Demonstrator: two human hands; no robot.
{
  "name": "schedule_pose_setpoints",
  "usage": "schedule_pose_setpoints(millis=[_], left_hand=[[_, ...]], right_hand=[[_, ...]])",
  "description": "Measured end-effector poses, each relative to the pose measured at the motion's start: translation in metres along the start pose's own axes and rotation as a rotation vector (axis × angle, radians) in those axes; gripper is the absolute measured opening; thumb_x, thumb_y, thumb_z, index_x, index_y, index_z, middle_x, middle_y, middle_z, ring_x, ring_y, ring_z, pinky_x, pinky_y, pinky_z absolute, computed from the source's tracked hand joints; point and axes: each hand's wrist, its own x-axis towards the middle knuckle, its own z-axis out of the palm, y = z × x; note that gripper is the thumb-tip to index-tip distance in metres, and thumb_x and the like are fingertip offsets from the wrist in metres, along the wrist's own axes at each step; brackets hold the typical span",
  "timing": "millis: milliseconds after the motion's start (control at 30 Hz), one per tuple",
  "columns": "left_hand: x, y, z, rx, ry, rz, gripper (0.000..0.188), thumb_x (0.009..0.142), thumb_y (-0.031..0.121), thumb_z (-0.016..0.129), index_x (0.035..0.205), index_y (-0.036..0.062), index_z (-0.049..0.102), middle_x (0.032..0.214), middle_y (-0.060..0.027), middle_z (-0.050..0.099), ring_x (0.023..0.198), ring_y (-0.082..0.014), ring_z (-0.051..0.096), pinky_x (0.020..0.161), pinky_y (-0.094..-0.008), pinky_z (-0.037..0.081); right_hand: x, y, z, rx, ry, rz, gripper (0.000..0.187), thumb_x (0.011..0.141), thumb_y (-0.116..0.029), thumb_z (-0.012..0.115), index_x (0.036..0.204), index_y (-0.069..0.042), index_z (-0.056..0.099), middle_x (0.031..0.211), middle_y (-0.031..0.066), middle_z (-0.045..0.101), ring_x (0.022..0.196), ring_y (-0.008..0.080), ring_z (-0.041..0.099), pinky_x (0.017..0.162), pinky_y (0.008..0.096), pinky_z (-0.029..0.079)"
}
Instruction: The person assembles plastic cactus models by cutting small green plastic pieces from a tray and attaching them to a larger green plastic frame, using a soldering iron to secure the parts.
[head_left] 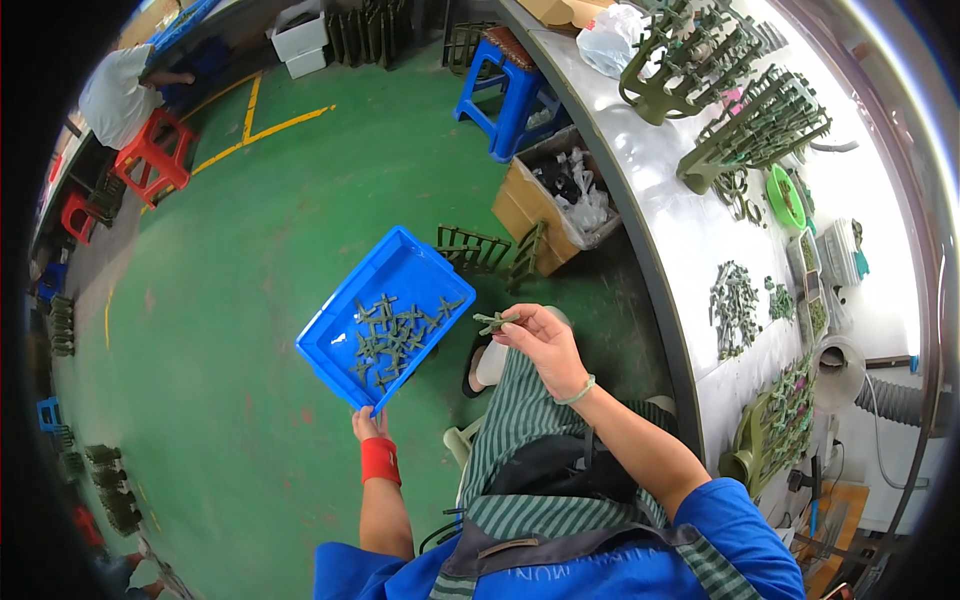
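The small green piece point(490, 323) sits pinched between the right hand's point(547, 350) thumb and fingers, its long axis roughly crosswise, free end pointing left. Left of that hand, the blue tray point(335, 310) holds similar green pieces point(392, 338), pointing in mixed directions; its long axis slants from near left to far right. The left hand point(370, 424) grips its near corner. Right of both hands, a pale surface point(655, 205) carries green racks point(755, 130); green floor point(220, 310) spreads left.
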Motion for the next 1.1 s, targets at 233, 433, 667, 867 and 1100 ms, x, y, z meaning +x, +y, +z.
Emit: schedule_pose_setpoints(millis=[233,433,667,867,1100], left_hand=[[-0.003,0.01,0.001,0.217,-0.025,-0.04,0.064,0.077,0.012,0.068,0.133,0.0055,0.037,0.114,-0.0082,0.052,0.105,-0.0217,0.051,0.093,-0.0426,0.046],[-0.048,0.052,0.049,0.95,0.057,1.068,0.053,0.082,0.016,0.067,0.127,-0.0022,0.046,0.121,-0.0143,0.054,0.113,-0.0299,0.05,0.099,-0.0396,0.039],[-0.292,0.099,0.273,0.875,-1.315,1.336,0.031,0.081,0.001,0.066,0.112,0.0022,0.062,0.121,-0.014,0.059,0.118,-0.0311,0.053,0.101,-0.0382,0.041],[-0.402,0.053,0.316,0.956,-1.881,0.714,0.025,0.083,-0.003,0.067,0.108,-0.0005,0.064,0.097,-0.008,0.068,0.087,-0.017,0.066,0.077,-0.0282,0.053],[-0.521,-0.017,0.328,0.84,-2.066,0.039,0.016,0.087,-0.007,0.063,0.103,-0.0055,0.065,0.092,-0.0092,0.068,0.08,-0.0129,0.065,0.075,-0.0252,0.055]], right_hand=[[-0.018,-0.013,-0.012,0.158,0.061,0.144,0.02,0.096,-0.012,0.058,0.114,-0.003,0.058,0.101,0.005,0.063,0.096,0.0142,0.062,0.087,0.0303,0.052],[-0.032,-0.019,-0.021,0.237,0.142,0.223,0.019,0.096,-0.015,0.059,0.109,-0.001,0.06,0.09,0.0014,0.059,0.083,0.0101,0.057,0.076,0.0269,0.049],[-0.083,-0.064,-0.051,0.174,0.273,0.133,0.018,0.095,-0.014,0.061,0.102,0.002,0.064,0.08,-0.0001,0.059,0.075,0.009,0.057,0.07,0.0235,0.049],[-0.174,-0.108,-0.076,-0.085,0.464,-0.284,0.023,0.093,-0.012,0.063,0.109,0.005,0.061,0.089,0.0039,0.065,0.079,0.0078,0.061,0.071,0.0235,0.051],[-0.363,-0.154,-0.116,-0.529,1.096,-0.534,0.026,0.093,-0.011,0.062,0.117,-0.002,0.058,0.086,0.0013,0.061,0.078,0.0056,0.058,0.07,0.0217,0.049]])
